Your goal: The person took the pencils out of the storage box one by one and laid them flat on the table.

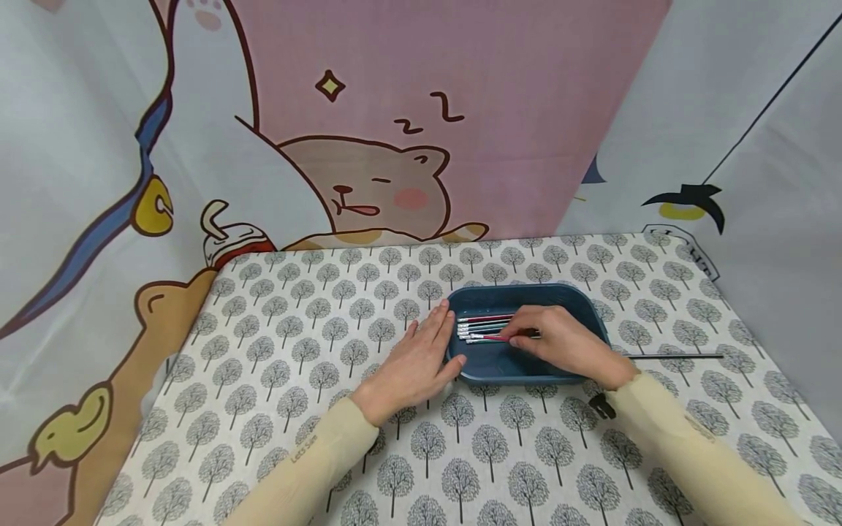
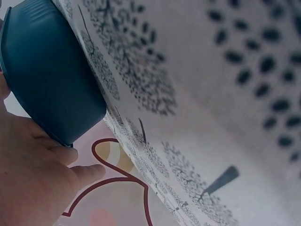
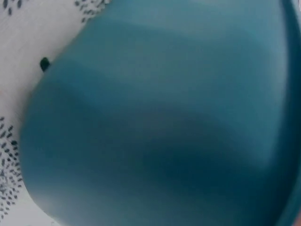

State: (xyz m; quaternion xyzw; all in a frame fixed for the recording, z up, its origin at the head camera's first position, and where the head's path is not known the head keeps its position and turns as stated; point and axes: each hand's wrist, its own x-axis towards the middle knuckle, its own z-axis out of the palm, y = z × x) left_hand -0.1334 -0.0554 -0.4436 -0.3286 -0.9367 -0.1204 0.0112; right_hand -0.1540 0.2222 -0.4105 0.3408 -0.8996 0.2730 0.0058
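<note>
A dark blue plastic basin (image 1: 526, 374) stands on the table, and several thin pencils (image 1: 468, 327) with pale ends lie side by side in its left half. My right hand (image 1: 555, 340) reaches down into the basin, thumb and fingertips pinching a red pencil (image 1: 495, 337) at the near side of the row. The hand covers the pencils' right ends. My left hand (image 1: 411, 365) rests with extended fingers against the basin's left rim; the left wrist view shows this hand (image 2: 37, 169) along the basin's outer wall (image 2: 56, 70). Only the basin (image 3: 155, 117) fills the right wrist view, blurred.
A thin black rod (image 1: 677, 356) lies on the table to the right of the basin. Near my right wrist is a small black object (image 1: 601, 405). A tree-patterned cloth (image 1: 276, 438) covers the table, with a cartoon-printed curtain (image 1: 526, 88) behind it.
</note>
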